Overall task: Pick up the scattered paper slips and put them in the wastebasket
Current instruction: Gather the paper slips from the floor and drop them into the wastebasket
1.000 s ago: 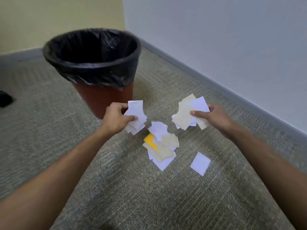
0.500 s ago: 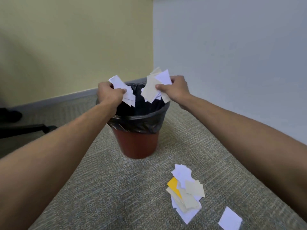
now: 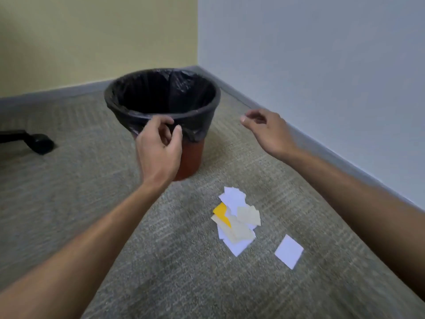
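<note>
A red wastebasket (image 3: 192, 157) with a black liner stands on the carpet near the room's corner. Its inside is dark and I cannot see its contents. My left hand (image 3: 158, 148) hangs in front of the basket's near rim, empty, fingers loosely curled and apart. My right hand (image 3: 268, 130) is to the right of the basket above the carpet, also empty with fingers apart. A pile of white, cream and yellow paper slips (image 3: 236, 219) lies on the carpet in front of the basket. One single white slip (image 3: 289, 251) lies to the pile's right.
A yellow wall and a grey-white wall meet behind the basket, with a grey baseboard (image 3: 322, 146) along the right. A black chair leg with a caster (image 3: 39, 142) sits at the left on the carpet.
Both hands lifted their bundles of slips over the basket and let them go. The hands have since drawn back toward me, empty.
</note>
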Demonstrator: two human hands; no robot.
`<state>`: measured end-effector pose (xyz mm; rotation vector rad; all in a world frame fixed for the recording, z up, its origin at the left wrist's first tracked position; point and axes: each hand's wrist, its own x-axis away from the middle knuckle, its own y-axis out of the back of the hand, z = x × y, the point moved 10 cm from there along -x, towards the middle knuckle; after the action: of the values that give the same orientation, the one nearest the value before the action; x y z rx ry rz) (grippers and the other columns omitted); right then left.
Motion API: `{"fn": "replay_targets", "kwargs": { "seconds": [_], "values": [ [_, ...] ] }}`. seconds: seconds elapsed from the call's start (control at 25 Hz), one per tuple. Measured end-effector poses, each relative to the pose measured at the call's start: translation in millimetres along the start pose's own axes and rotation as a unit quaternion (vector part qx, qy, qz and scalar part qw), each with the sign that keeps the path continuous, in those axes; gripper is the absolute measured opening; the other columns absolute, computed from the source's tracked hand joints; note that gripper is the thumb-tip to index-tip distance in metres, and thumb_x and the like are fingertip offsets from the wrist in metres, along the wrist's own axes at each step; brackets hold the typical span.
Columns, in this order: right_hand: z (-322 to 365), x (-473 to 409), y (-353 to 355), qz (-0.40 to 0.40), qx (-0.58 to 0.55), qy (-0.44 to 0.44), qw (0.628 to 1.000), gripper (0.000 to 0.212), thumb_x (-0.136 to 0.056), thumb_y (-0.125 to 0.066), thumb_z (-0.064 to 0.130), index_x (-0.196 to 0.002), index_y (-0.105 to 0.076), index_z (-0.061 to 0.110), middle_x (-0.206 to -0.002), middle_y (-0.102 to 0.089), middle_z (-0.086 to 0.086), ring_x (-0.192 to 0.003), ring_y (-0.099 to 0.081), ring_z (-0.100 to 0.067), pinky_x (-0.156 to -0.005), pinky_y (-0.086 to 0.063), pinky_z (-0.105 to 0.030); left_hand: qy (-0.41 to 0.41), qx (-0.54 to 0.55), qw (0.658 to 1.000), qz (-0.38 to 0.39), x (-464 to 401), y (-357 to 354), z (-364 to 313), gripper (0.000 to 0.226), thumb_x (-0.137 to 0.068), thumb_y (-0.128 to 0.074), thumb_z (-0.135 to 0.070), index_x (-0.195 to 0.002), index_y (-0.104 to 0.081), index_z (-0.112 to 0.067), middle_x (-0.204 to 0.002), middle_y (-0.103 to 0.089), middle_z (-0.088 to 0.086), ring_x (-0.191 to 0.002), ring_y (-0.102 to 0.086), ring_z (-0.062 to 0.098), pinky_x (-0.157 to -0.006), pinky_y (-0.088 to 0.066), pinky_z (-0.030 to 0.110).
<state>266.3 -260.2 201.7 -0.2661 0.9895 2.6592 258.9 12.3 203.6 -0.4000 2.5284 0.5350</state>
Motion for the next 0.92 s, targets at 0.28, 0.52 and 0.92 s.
{"fn": "replay_targets", "kwargs": {
  "seconds": [0.28,0.52,0.92],
  "values": [
    [-148.2,145.2,-13.4,0.151,0.256,-0.043,0.954,0.037,-0.087,-0.064,0.034,-0.121,-0.061,0.021,-0.120,-0.063,0.000,-0.107,-0.059,-0.019,-0.091,-0.046,-0.038,0.134,-0.043,0.974,0.180,153.9,-59.3,74.1,0.005,-0.079,-0.060,-0.025,-0.080,-0.064,-0.021,-0.059,-0.060,-0.007,-0.058,-0.058,0.015,-0.060,-0.051,0.038],
    [-234.5,227.9,-29.2,0.296,0.309,-0.154,0.891,0.076,-0.086,-0.064,0.047,-0.149,-0.028,0.025,-0.150,-0.034,-0.005,-0.135,-0.037,-0.026,-0.103,-0.037,-0.039,0.144,-0.141,0.930,0.307,233.2,-81.2,100.3,0.005,-0.081,-0.064,-0.026,-0.080,-0.062,-0.021,-0.068,-0.062,-0.008,-0.066,-0.059,0.015,-0.061,-0.048,0.033],
    [-269.9,239.8,-22.3,0.226,0.141,-0.261,0.928,0.049,-0.064,-0.087,0.030,-0.102,-0.059,0.018,-0.091,-0.059,0.001,-0.080,-0.056,-0.018,-0.063,-0.040,-0.028,0.003,-0.217,0.900,0.377,253.1,-117.1,79.9,0.027,-0.088,-0.055,-0.036,-0.106,-0.062,-0.018,-0.102,-0.063,-0.001,-0.096,-0.057,0.021,-0.079,-0.045,0.035]
  ]
}}
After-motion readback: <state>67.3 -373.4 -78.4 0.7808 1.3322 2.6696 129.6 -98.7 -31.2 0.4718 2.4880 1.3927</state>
